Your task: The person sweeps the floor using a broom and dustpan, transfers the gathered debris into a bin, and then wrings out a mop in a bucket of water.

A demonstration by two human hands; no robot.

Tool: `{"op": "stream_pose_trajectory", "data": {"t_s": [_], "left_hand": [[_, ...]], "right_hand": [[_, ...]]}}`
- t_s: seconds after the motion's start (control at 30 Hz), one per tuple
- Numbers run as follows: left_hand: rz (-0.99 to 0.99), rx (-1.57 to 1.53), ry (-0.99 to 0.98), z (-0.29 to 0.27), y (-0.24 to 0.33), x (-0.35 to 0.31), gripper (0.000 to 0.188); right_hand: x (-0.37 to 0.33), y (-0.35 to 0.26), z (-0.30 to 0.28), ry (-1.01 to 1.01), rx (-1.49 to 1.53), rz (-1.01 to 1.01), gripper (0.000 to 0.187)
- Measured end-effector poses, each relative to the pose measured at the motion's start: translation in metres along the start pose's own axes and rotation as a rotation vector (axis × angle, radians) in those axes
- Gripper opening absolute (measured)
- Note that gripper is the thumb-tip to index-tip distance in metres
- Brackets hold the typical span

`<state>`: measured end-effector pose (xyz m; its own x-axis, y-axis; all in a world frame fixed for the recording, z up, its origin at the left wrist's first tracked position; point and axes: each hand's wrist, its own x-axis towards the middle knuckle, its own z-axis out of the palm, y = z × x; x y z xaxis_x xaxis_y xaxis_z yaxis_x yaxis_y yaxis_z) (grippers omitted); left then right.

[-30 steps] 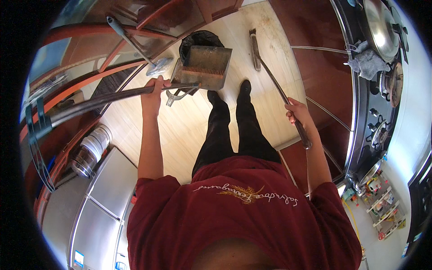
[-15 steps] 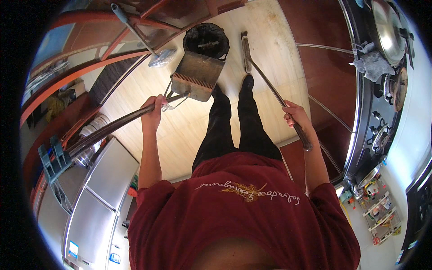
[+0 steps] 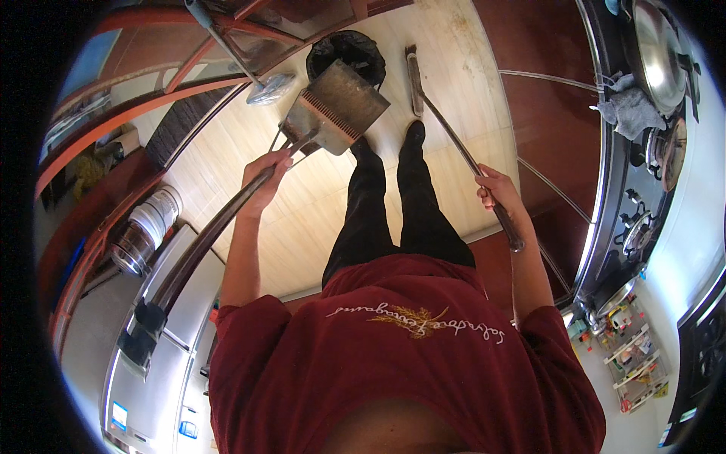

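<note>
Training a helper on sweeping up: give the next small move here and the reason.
Probably tip the dustpan further over the black bin: the left hand holds it lifted at the bin's rim, while the right hand keeps the broom aside.

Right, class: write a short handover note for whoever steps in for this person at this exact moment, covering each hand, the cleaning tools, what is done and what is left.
Left hand: shut on the long handle of the dustpan, which hangs tilted beside the black-lined bin.
Right hand: shut on the broom, whose head rests on the wooden floor ahead of the feet, next to the bin.
Done: the pan is lifted off the floor, up at the bin.
Left: whether anything is in the pan cannot be told; probably it needs tipping into the bin, then any further sweeping.
</note>
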<state>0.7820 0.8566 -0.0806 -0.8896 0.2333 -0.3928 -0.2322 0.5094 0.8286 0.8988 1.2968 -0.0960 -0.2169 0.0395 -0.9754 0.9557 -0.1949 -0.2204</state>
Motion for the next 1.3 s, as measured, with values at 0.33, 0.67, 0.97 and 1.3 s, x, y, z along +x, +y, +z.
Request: {"op": "stream_pose_trajectory", "data": {"t_s": [0.33, 0.67, 0.97, 1.3], "left_hand": [[-0.199, 0.121, 0.092, -0.012, -0.035, -0.048, 0.014], [-0.012, 0.134, 0.078, 0.035, -0.108, -0.026, 0.014], [-0.120, -0.204, 0.005, 0.046, -0.224, -0.005, 0.012], [-0.649, -0.771, -0.073, 0.046, -0.239, -0.015, 0.013]], "right_hand": [[0.005, -0.012, -0.035, 0.019, -0.092, 0.006, 0.055], [-0.003, -0.013, -0.046, -0.041, 0.046, 0.001, 0.057], [0.063, -0.044, -0.030, -0.531, 0.854, -0.007, 0.012], [0.171, -0.075, 0.046, -0.139, 0.157, 0.034, 0.013]]}}
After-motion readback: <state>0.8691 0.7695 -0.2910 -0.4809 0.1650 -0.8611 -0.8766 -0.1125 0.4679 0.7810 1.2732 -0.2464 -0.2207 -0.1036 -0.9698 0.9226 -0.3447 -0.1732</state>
